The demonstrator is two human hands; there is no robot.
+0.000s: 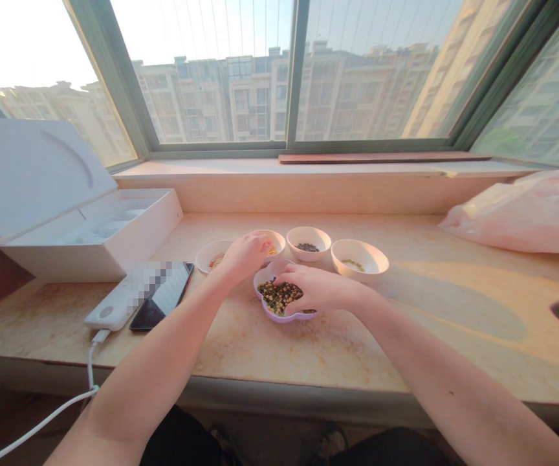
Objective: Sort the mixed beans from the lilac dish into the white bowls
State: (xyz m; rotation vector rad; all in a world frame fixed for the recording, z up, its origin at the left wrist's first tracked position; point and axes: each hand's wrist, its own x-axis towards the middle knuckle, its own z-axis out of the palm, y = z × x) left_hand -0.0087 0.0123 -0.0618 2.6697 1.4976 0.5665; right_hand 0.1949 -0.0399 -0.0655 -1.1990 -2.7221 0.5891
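My left hand is over a small white bowl with yellow grains or beans in it. Its fingertips are drawn together there, and whatever they hold is too small to make out. In front of it stands a scalloped bowl with a lilac rim, full of mixed beans in dark, green and pale colours. My right hand reaches into this bowl, thumb and fingers apart, fingertips at the beans.
White bowls with reddish bits, black beans and green beans stand alongside. Leftward lie a phone, a cabled white power bank and an open white box. A plastic bag lies right, below the window.
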